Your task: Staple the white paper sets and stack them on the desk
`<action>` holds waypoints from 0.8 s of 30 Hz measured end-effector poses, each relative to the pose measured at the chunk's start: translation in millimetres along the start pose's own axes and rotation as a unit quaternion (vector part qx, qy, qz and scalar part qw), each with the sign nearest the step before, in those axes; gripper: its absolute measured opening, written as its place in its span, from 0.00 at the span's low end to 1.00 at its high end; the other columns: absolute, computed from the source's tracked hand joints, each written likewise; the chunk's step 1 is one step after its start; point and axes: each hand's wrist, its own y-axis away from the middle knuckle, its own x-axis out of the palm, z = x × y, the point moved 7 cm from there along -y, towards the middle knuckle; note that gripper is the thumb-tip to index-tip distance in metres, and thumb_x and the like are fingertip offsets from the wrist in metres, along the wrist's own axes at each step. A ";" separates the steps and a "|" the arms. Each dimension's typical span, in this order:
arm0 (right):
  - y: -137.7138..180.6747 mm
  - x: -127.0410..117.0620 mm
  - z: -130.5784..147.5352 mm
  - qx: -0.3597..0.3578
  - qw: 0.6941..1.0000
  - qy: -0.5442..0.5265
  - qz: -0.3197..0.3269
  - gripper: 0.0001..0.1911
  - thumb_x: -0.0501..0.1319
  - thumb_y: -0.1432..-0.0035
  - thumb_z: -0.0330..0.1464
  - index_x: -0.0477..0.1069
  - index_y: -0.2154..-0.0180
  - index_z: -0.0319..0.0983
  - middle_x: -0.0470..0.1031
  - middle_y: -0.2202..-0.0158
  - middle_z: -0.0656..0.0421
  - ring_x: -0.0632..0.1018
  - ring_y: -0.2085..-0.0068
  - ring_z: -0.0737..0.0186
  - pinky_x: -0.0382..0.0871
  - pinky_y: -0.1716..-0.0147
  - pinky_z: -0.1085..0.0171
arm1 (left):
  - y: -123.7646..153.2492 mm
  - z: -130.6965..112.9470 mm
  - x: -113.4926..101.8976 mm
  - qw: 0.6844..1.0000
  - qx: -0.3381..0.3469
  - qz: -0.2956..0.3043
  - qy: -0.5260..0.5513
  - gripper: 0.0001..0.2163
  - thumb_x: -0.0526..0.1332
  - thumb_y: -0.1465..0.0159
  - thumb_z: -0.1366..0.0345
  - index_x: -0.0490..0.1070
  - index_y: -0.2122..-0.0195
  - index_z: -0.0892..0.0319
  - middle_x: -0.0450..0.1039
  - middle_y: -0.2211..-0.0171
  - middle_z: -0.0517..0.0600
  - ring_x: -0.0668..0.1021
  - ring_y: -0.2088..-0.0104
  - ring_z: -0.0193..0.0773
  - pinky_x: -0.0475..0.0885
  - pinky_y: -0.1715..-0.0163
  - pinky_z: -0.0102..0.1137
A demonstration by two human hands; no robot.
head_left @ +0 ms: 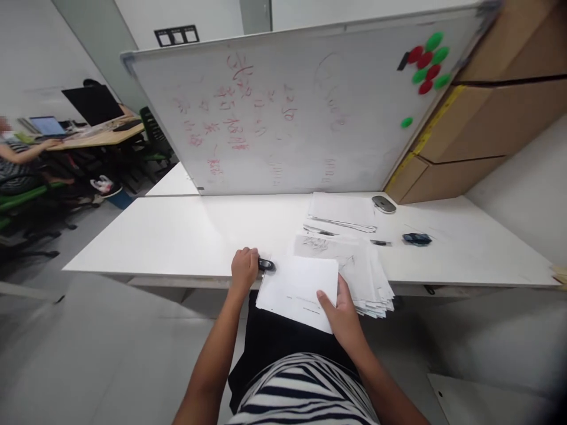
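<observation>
A black tool (266, 265), possibly a stapler, is gripped by the curled left hand (244, 268). Between both hands, the white papers (296, 286) are pinched by the right hand (343, 310), thumb on top; they could be skewed if this pinch is loosened.

Left hand (245, 270) grips black stapler (267, 265) at ten o'clock of white paper (295, 286); right hand (346, 311) holds paper at four o'clock. Whiteboard (292, 147) stands at twelve.
</observation>
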 end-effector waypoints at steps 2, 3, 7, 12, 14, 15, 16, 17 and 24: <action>-2.0 -0.9 -2.6 0.001 1.000 -0.008 -0.003 0.37 0.59 0.43 0.42 0.49 0.36 0.44 0.58 0.37 0.54 0.62 0.38 0.53 0.56 0.40 0.53 | 1.3 4.9 1.2 0.998 -0.038 -0.054 0.018 0.22 0.38 0.30 0.62 0.69 0.72 0.56 0.71 0.69 0.51 0.69 0.64 0.41 0.62 0.62 0.35; -3.0 -1.7 -3.2 0.002 1.000 -0.009 -0.005 0.36 0.59 0.43 0.42 0.49 0.36 0.43 0.59 0.37 0.53 0.62 0.38 0.53 0.56 0.40 0.53 | 1.8 6.5 2.5 0.996 -0.055 -0.071 0.028 0.22 0.38 0.30 0.62 0.69 0.72 0.56 0.71 0.70 0.51 0.69 0.64 0.41 0.62 0.63 0.35; -6.7 -10.5 1.5 0.003 1.000 0.004 0.003 0.32 0.59 0.43 0.41 0.55 0.39 0.41 0.65 0.40 0.52 0.67 0.41 0.53 0.59 0.42 0.52 | 0.0 9.5 5.6 0.990 -0.093 -0.092 0.055 0.22 0.38 0.30 0.60 0.68 0.73 0.56 0.72 0.70 0.51 0.69 0.66 0.41 0.60 0.64 0.36; -10.6 -42.8 10.5 0.021 1.000 0.022 0.000 0.27 0.60 0.45 0.45 0.66 0.46 0.40 0.74 0.49 0.52 0.74 0.48 0.50 0.65 0.47 0.52 | -2.3 10.6 5.2 0.989 -0.102 -0.092 0.052 0.23 0.37 0.30 0.60 0.69 0.73 0.56 0.71 0.71 0.52 0.69 0.66 0.42 0.59 0.65 0.36; -13.1 -58.7 12.9 0.022 0.998 0.042 -0.030 0.27 0.61 0.46 0.46 0.68 0.48 0.40 0.76 0.51 0.52 0.74 0.50 0.49 0.65 0.48 0.53 | -2.0 8.8 5.7 0.991 -0.088 -0.090 0.039 0.23 0.38 0.30 0.60 0.69 0.73 0.56 0.71 0.71 0.52 0.69 0.67 0.42 0.59 0.65 0.35; -14.8 -65.7 14.1 0.021 0.997 0.056 -0.047 0.27 0.61 0.46 0.46 0.69 0.48 0.40 0.76 0.51 0.52 0.75 0.50 0.49 0.66 0.49 0.53 | -1.7 7.9 6.1 0.992 -0.080 -0.090 0.033 0.23 0.38 0.30 0.60 0.68 0.73 0.56 0.70 0.71 0.52 0.69 0.67 0.41 0.59 0.65 0.35; -16.9 -71.1 15.0 0.022 0.995 0.075 -0.060 0.27 0.60 0.46 0.47 0.69 0.48 0.40 0.76 0.51 0.52 0.75 0.50 0.49 0.66 0.50 0.53 | -1.4 7.2 6.3 0.993 -0.074 -0.090 0.028 0.22 0.38 0.30 0.60 0.68 0.73 0.56 0.70 0.72 0.52 0.68 0.67 0.41 0.59 0.65 0.35; -19.3 -75.1 15.5 0.026 0.992 0.103 -0.067 0.26 0.59 0.45 0.47 0.70 0.49 0.40 0.76 0.52 0.52 0.75 0.50 0.48 0.67 0.51 0.53 | -1.2 6.9 6.6 0.993 -0.070 -0.089 0.024 0.22 0.39 0.30 0.60 0.68 0.74 0.56 0.70 0.72 0.52 0.68 0.67 0.41 0.59 0.65 0.35; -28.9 -96.5 9.1 0.051 0.982 0.176 -0.053 0.22 0.58 0.45 0.47 0.76 0.60 0.37 0.80 0.63 0.53 0.78 0.60 0.48 0.70 0.65 0.59 | -0.5 7.5 6.8 0.993 -0.072 -0.091 0.030 0.22 0.39 0.30 0.60 0.67 0.75 0.56 0.69 0.72 0.52 0.68 0.68 0.41 0.58 0.66 0.35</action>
